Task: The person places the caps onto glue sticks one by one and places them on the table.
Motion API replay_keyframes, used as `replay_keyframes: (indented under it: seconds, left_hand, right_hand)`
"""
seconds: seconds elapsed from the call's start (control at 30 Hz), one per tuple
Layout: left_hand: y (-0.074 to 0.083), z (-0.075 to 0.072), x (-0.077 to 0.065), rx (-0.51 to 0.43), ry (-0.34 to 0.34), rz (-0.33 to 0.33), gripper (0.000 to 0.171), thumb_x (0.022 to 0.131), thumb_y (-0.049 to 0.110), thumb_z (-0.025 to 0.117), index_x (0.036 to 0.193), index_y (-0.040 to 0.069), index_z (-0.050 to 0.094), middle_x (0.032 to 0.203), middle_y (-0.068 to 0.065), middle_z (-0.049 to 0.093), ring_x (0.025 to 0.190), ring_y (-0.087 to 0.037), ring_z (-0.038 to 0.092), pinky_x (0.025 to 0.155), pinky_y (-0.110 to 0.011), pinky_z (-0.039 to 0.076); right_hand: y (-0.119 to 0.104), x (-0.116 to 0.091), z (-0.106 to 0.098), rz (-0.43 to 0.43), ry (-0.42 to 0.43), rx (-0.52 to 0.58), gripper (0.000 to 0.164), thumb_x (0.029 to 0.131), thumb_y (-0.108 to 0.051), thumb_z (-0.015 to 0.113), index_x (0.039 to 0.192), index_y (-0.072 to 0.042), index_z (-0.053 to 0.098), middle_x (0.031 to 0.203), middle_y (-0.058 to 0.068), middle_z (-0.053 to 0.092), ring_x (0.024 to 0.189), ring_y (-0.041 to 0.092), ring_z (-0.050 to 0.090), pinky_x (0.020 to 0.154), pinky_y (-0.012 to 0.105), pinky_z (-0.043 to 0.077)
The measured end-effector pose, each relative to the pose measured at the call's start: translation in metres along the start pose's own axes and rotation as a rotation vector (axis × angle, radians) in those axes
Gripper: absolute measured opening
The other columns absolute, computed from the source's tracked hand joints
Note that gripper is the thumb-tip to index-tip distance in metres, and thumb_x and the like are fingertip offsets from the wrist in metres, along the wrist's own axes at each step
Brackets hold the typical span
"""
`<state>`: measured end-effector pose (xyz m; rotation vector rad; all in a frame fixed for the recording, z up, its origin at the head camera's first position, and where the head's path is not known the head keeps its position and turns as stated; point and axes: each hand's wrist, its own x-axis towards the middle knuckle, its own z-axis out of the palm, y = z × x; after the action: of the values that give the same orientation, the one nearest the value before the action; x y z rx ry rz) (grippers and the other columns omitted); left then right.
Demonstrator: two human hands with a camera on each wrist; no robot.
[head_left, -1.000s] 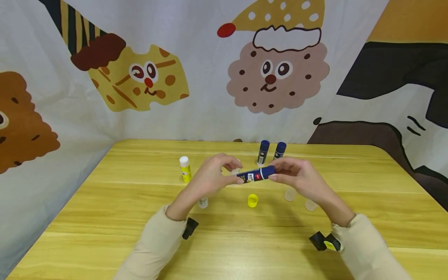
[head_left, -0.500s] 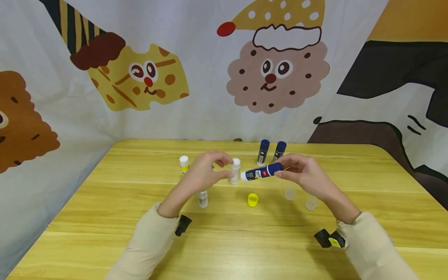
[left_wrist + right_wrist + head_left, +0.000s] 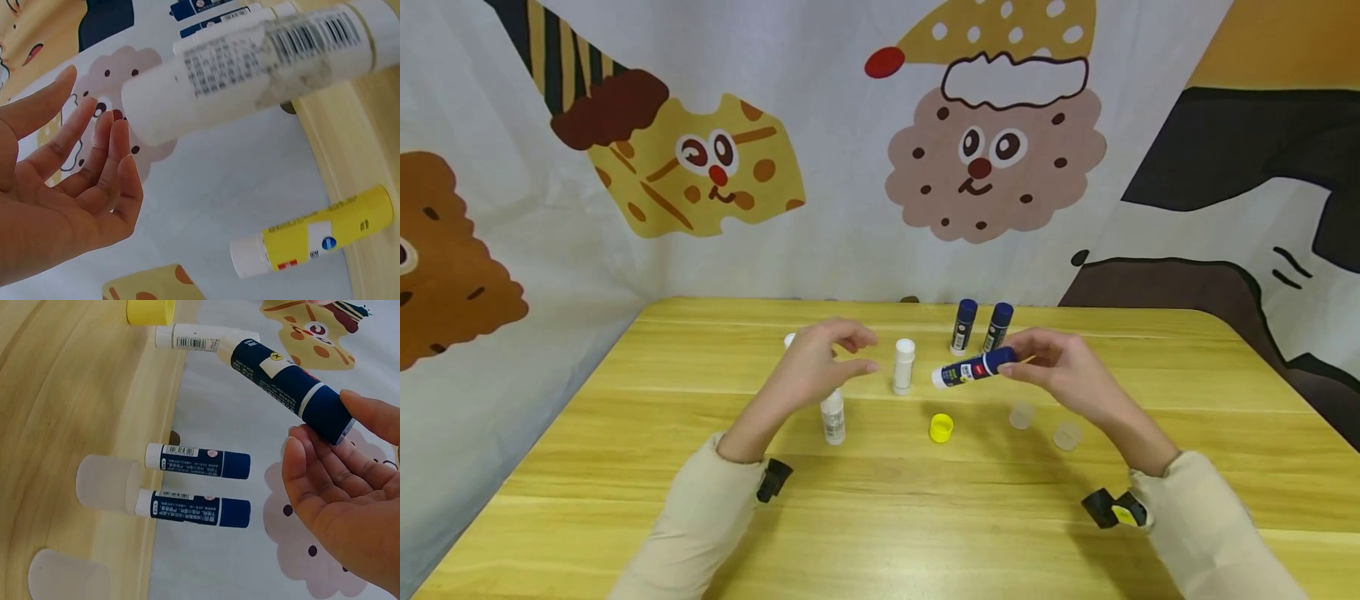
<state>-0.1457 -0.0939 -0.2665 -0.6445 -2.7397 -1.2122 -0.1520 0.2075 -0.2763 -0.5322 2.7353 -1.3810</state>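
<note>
My right hand [image 3: 1063,367] pinches a blue glue stick [image 3: 970,369] by its dark blue capped end, between thumb and fingers. The stick hangs nearly level above the table, its white end pointing left. To the left, my left hand [image 3: 812,362] holds nothing; its fingers are spread and loosely bent. Beside that hand stands a white glue stick with a barcode [image 3: 833,421]. A second white glue stick [image 3: 904,367] stands upright between the two hands. Mostly hidden behind the left hand in the head view is a yellow glue stick [image 3: 328,231] with a white cap.
Two blue glue sticks [image 3: 964,329] stand upright at the back of the wooden table [image 3: 925,517]. Nearer lies a yellow ring-shaped cap [image 3: 941,428], with two translucent round caps [image 3: 1021,415] to its right. A cartoon-printed cloth [image 3: 842,167] hangs behind the table.
My left hand has let go of the blue glue stick's white end and drawn back left, uncovering the middle white glue stick. The right hand has carried the blue stick slightly right.
</note>
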Motion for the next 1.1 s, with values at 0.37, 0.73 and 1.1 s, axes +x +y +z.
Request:
replay_keyframes:
  seconds: [0.37,0.73,1.1]
  left_hand:
    - [-0.012,-0.009,-0.003,0.012,0.011,-0.033,0.026,0.083,0.016,0.069,0.107,0.007,0.065,0.106,-0.006,0.061,0.095,-0.022,0.055,0.078,-0.039,0.044]
    - [-0.026,-0.017,-0.006,0.012,0.04,-0.058,0.024,0.083,0.015,0.069,0.105,0.007,0.065,0.104,-0.007,0.062,0.095,-0.023,0.055,0.078,-0.039,0.044]
    - [-0.037,-0.028,-0.012,0.018,0.066,-0.082,0.025,0.084,0.014,0.067,0.106,0.004,0.064,0.105,-0.01,0.062,0.095,-0.026,0.055,0.078,-0.04,0.045]
  right_hand:
    - [0.006,0.002,-0.005,-0.004,-0.007,-0.028,0.024,0.085,-0.012,0.066,0.103,0.003,0.061,0.089,0.012,0.063,0.075,0.018,0.061,0.07,0.029,0.049]
    - [0.013,0.004,-0.009,0.008,-0.01,-0.015,0.023,0.085,-0.009,0.065,0.103,0.005,0.06,0.089,0.013,0.063,0.075,0.016,0.061,0.071,0.025,0.05]
    - [0.017,0.004,-0.018,0.045,0.022,-0.049,0.029,0.086,-0.017,0.066,0.106,0.002,0.06,0.093,0.012,0.062,0.081,0.015,0.06,0.076,0.029,0.046]
